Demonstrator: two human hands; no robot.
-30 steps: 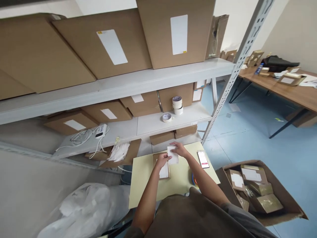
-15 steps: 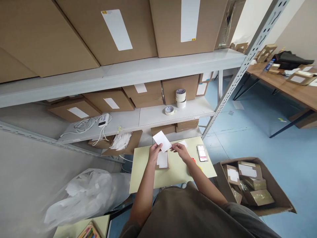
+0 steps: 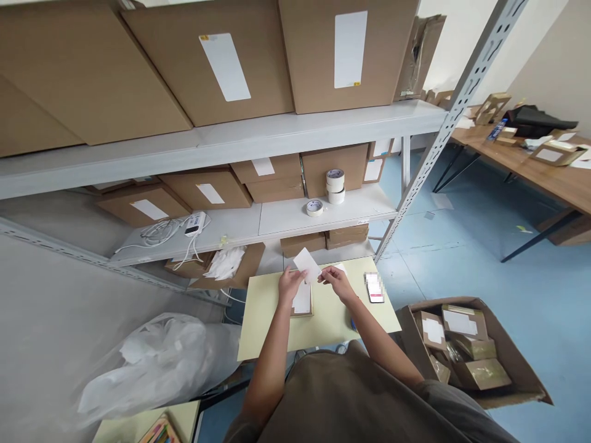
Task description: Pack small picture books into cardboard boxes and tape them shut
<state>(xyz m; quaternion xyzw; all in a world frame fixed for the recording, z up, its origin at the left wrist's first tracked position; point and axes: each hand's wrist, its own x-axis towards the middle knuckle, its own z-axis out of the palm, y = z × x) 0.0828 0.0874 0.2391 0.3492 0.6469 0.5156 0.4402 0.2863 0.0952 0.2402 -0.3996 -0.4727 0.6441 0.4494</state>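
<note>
A small white paper sheet (image 3: 308,264) is held up over the pale yellow table. My left hand (image 3: 290,284) grips its lower left edge between thumb and fingers. With the fingertips pinched together, my right hand (image 3: 337,282) is at the sheet's right corner. Below the sheet lies a small cardboard box (image 3: 302,299) with a white label on top, partly covered by my left hand and the sheet. Another white piece of paper (image 3: 341,268) shows behind my right hand. A phone (image 3: 374,287) with a lit screen lies to the right.
The yellow table (image 3: 263,326) stands against a grey shelf rack (image 3: 332,218) bearing cartons and rolls of tape (image 3: 335,179). On the floor at right, a large open carton (image 3: 521,363) contains several small boxes. A plastic bag (image 3: 152,363) bulges at left. Part of a blue object (image 3: 353,324) shows beside my right forearm.
The sheet has tilted and shifted slightly right, between my hands. My left fingers have spread a little along it. The whole view has shifted slightly.
</note>
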